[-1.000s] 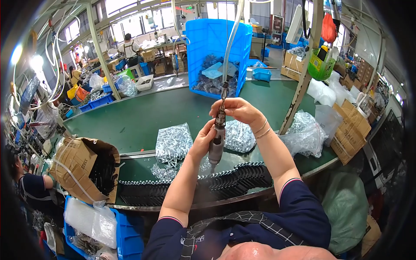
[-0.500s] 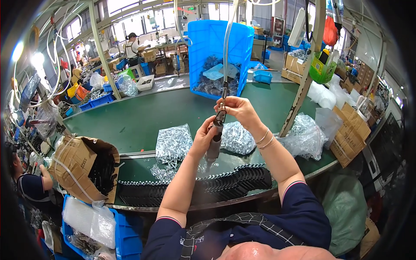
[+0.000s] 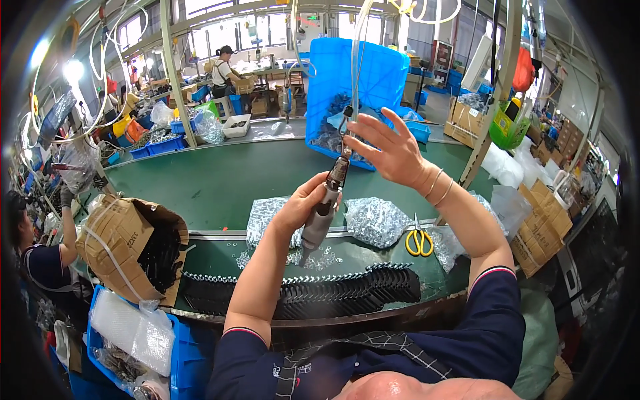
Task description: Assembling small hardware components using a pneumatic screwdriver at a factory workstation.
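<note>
My left hand (image 3: 299,208) is wrapped round the grey body of an air screwdriver (image 3: 316,228), which hangs tilted with its tip down. A clear air hose (image 3: 355,80) runs up from the coupling at its top. Beside the hose, my right hand (image 3: 395,157) is raised with fingers spread, and no object shows in its grasp. Below the tool lies a long row of black parts (image 3: 333,295), with bright metal fasteners along the far edge. Small loose nuts (image 3: 323,259) are scattered beyond the row.
Clear bags of metal bolts (image 3: 377,222) lie on the green bench beside yellow-handled scissors (image 3: 419,243). An open cardboard box (image 3: 119,250) holds black parts at left. A tall blue bin (image 3: 363,63) stands behind. Another person (image 3: 47,263) works at the far left.
My right hand has come off the top of the screwdriver and opened, moving right. My left hand has kept its grip, shifting slightly left. The scissors have come into sight.
</note>
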The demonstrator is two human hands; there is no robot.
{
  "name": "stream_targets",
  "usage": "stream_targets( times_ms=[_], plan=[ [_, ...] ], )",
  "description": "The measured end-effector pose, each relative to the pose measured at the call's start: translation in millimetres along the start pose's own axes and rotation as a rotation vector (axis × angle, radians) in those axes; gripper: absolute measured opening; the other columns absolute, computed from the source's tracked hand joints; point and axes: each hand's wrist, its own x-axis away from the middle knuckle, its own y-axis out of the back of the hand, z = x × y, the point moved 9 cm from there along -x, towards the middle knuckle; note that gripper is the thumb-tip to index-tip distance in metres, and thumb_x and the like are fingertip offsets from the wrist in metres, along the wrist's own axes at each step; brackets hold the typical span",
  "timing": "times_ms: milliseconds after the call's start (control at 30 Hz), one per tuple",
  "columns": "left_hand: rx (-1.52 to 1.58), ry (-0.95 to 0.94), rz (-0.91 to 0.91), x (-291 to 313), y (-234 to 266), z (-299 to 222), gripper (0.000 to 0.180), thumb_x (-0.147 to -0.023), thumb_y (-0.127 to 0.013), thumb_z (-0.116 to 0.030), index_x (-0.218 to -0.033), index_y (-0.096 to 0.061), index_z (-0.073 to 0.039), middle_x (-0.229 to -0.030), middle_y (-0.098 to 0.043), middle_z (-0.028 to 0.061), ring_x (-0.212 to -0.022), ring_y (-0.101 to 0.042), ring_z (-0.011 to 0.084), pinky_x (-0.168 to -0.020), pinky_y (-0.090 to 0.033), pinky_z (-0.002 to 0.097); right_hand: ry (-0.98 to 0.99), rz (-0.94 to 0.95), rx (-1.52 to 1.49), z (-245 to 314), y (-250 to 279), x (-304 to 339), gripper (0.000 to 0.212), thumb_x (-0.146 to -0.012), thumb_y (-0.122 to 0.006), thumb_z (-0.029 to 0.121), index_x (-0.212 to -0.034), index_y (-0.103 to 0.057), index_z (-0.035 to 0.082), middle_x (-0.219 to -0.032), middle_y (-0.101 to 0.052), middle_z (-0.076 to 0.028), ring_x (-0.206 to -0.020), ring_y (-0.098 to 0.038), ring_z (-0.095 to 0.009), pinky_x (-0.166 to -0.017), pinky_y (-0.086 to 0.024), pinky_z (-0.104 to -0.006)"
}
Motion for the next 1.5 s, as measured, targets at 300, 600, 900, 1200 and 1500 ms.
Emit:
stream_targets(
  times_ms=[300,600,900,1200,1500],
  plan=[
    [-0.025,0.067,0.061,5,-14,-19,0.051,-0.095,-0.052,-0.037,-0.133,-0.04,-0.006,-0.096,-0.06,0.0066,-0.084,-0.058,0.0119,-0.075,-0.048,0.0263,0.12,0.096,0.02,6,1,-4,0.043,-0.076,-0.065,0.016,-0.117,-0.057,0.009,-0.111,-0.059,-0.005,-0.115,-0.052,-0.02,-0.106,-0.035,-0.0397],
    [-0.074,0.125,0.104,2,-30,-14,0.051,-0.089,-0.06,-0.029,-0.13,-0.042,-0.005,-0.096,-0.06,0.0063,-0.087,-0.058,0.0132,-0.078,-0.047,0.0292,0.405,0.283,0.003,29,-21,-7,0.032,-0.08,-0.057,0.017,-0.109,-0.056,0.005,-0.08,-0.055,0.001,-0.08,-0.057,-0.014,-0.079,-0.045,-0.0306],
    [-0.705,0.176,0.028,16,-44,-26,0.044,-0.069,-0.072,-0.016,-0.108,-0.054,-0.004,-0.087,-0.055,0.0029,-0.08,-0.052,0.013,-0.073,-0.043,0.0285,0.507,0.248,0.111,40,-14,4,0.017,-0.081,-0.055,0.019,-0.093,-0.056,0.007,-0.069,-0.049,0.004,-0.065,-0.053,-0.011,-0.058,-0.037,-0.0278],
    [-0.893,0.118,0.057,3,-53,-51,0.041,-0.07,-0.075,-0.019,-0.101,-0.054,-0.003,-0.087,-0.055,0.0019,-0.081,-0.051,0.0127,-0.075,-0.044,0.0289,0.476,0.202,0.057,9,-13,7,0.01,-0.078,-0.056,0.019,-0.077,-0.056,0.008,-0.065,-0.053,0.0,-0.06,-0.054,-0.014,-0.054,-0.038,-0.0276],
    [-0.707,0.03,-0.051,-18,-21,-19,0.051,-0.069,-0.075,-0.018,-0.112,-0.052,-0.002,-0.088,-0.056,0.0034,-0.083,-0.052,0.0141,-0.08,-0.044,0.0292,0.41,0.345,0.152,4,-62,-2,0.011,-0.079,-0.055,0.019,-0.082,-0.054,0.009,-0.065,-0.049,-0.002,-0.063,-0.055,-0.018,-0.06,-0.04,-0.0334]
  ],
)
